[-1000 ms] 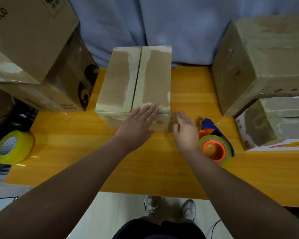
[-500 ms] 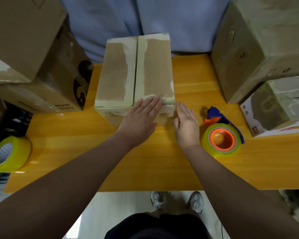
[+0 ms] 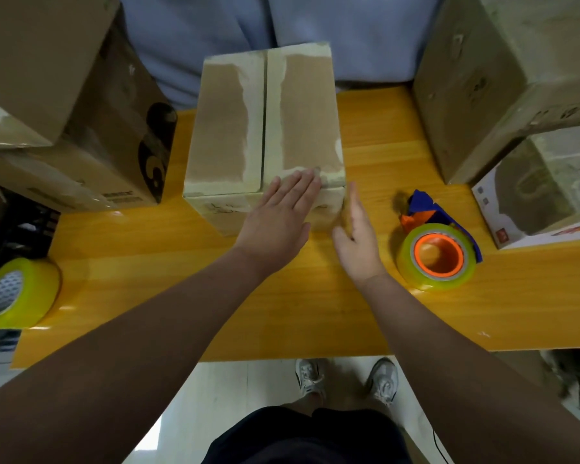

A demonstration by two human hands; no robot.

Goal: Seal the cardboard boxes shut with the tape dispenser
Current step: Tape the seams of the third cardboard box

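Cardboard box [image 3: 221, 128] edge is being pressed by your flat left hand [image 3: 275, 222] while your open right hand [image 3: 357, 239] is sliding forward beside it, likely finishing this seal.

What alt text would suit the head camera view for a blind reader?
A person's left hand lies flat on the near edge of a cardboard box on a yellow table, right hand open beside it. A tape dispenser sits to the right, a tape roll far left.
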